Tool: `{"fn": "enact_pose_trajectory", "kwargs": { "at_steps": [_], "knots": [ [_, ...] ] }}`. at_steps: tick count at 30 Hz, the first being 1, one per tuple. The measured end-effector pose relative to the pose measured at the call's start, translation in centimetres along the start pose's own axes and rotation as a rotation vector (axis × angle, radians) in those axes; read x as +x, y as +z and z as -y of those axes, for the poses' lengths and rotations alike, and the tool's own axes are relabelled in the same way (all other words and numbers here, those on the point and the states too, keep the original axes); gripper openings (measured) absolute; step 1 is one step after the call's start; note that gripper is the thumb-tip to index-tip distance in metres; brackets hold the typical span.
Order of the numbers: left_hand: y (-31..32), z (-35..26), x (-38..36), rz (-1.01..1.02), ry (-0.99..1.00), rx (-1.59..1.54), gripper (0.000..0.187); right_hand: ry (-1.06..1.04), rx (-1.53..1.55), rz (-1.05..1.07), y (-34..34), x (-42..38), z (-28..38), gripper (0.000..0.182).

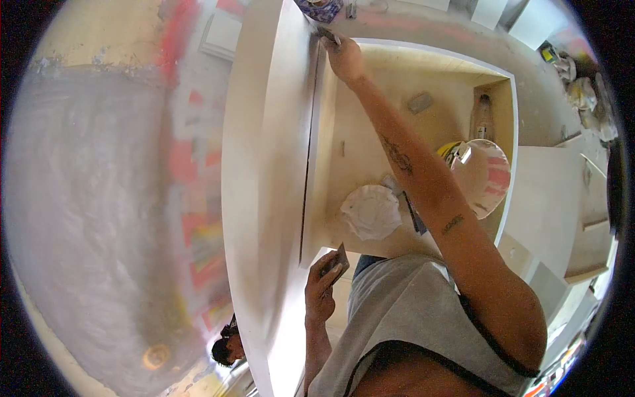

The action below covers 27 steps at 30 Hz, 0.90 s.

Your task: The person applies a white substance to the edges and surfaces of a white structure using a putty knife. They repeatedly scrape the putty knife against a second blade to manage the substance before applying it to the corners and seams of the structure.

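My right hand (345, 61) is stretched far forward, with its fingers closed around a small dark scraper (329, 36). The scraper is at the far end of a tall white panel (274, 132), by the seam where the panel meets a pale open cabinet box (370, 139). Lower down, my left hand (320, 291) grips a dark flat rectangular plate (336, 263) beside the panel's near part. A crumpled white mass (372, 212), either cloth or filler on a sheet, lies inside the box near my body. Dark flat strips (417, 217) lie partly behind my right forearm.
On the box's right side are a white bucket (488, 178) and a clear bottle (485, 119). A small grey block (420, 102) lies farther in. Other pale panels (542, 198) stand at right. A person's head (227, 351) shows behind the panel, lower left.
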<state>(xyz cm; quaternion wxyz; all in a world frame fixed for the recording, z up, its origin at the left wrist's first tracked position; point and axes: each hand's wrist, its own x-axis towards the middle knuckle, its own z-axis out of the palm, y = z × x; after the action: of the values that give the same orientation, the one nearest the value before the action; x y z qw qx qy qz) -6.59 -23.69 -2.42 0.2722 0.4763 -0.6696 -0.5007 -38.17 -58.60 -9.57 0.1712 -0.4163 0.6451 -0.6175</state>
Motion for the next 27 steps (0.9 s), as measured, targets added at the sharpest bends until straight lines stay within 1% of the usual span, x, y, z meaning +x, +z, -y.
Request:
{"fn": "enact_pose_trajectory", "kwargs": {
  "at_steps": [3, 4, 5, 6, 7, 9, 10, 12, 13, 14, 15, 16, 17, 18, 19, 21, 22, 23, 24, 27],
  "knots": [
    [-0.1, -0.9, -0.5, -0.023, 0.022, 0.041, 0.043, 0.042, -0.005, 0.011, 0.3, -0.8, -0.3, 0.037],
    [0.0, -0.6, -0.8, -0.032, 0.026, 0.048, 0.039, 0.040, -0.009, 0.017, 0.3, -1.2, -0.2, 0.037],
    [0.1, -0.4, -1.3, -0.040, 0.028, 0.054, 0.035, 0.081, -0.064, 0.057, 0.3, -2.1, -0.1, 0.036],
    [0.3, 0.0, -1.7, -0.042, 0.024, 0.049, 0.035, 0.122, -0.118, 0.097, 0.2, -3.1, 0.1, 0.035],
    [0.5, 0.6, -1.9, -0.077, 0.030, -0.030, 0.032, 0.121, -0.125, 0.100, 0.2, -4.2, 0.3, 0.035],
    [0.9, 2.0, -2.3, -0.136, 0.063, -0.139, 0.030, -0.051, 0.007, 0.087, 0.4, -6.8, 0.8, 0.031],
    [1.1, 1.8, -2.2, -0.134, 0.061, -0.146, 0.030, -0.052, 0.000, 0.089, 0.5, -7.7, 1.1, 0.031],
    [1.6, 1.3, -2.3, -0.239, -0.139, -0.181, 0.034, -0.029, 0.155, 0.172, 0.6, -9.8, 1.8, 0.043],
    [1.7, 2.0, -2.5, -0.251, -0.123, -0.204, 0.034, -0.024, 0.149, 0.174, 0.5, -10.9, 2.2, 0.043],
    [1.8, 2.1, -2.3, -0.250, -0.126, -0.209, 0.034, -0.038, 0.089, 0.154, 0.5, -12.0, 2.7, 0.039],
    [2.0, 2.0, -2.0, -0.317, -0.187, -0.378, 0.032, -0.052, 0.031, 0.135, 0.4, -13.1, 3.2, 0.034],
    [2.1, 2.0, -1.8, -0.384, -0.248, -0.545, 0.035, -0.050, 0.029, 0.138, 0.1, -14.0, 3.7, 0.034],
    [2.0, 2.2, -1.8, -0.367, -0.238, -0.491, 0.041, -0.036, 0.038, 0.166, -0.1, -14.9, 4.2, 0.036],
    [2.2, 2.0, -1.6, -0.369, -0.239, -0.491, 0.041, -0.024, 0.047, 0.193, -0.3, -15.7, 4.5, 0.037],
    [2.4, 1.8, -1.4, -0.398, -0.197, -0.565, 0.042, 0.011, 0.081, 0.225, -0.4, -16.7, 4.9, 0.040],
    [2.5, 1.9, -1.6, -0.435, -0.134, -0.689, 0.048, 0.006, 0.117, 0.225, -0.5, -18.5, 5.5, 0.041],
    [2.4, 2.2, -2.0, -0.438, -0.135, -0.683, 0.048, 0.002, 0.153, 0.222, -0.6, -19.3, 5.7, 0.042],
    [2.3, 2.6, -2.4, -0.417, -0.084, -0.710, 0.053, 0.004, 0.161, 0.222, -0.6, -20.0, 5.9, 0.042],
    [2.4, 2.4, -2.4, -0.394, -0.029, -0.738, 0.063, 0.012, 0.141, 0.240, -0.7, -20.5, 5.9, 0.043],
    [2.7, 1.2, -2.3, -0.425, -0.054, -0.672, 0.067, 0.038, 0.139, 0.276, -0.8, -21.8, 6.1, 0.043]
  ]
}}
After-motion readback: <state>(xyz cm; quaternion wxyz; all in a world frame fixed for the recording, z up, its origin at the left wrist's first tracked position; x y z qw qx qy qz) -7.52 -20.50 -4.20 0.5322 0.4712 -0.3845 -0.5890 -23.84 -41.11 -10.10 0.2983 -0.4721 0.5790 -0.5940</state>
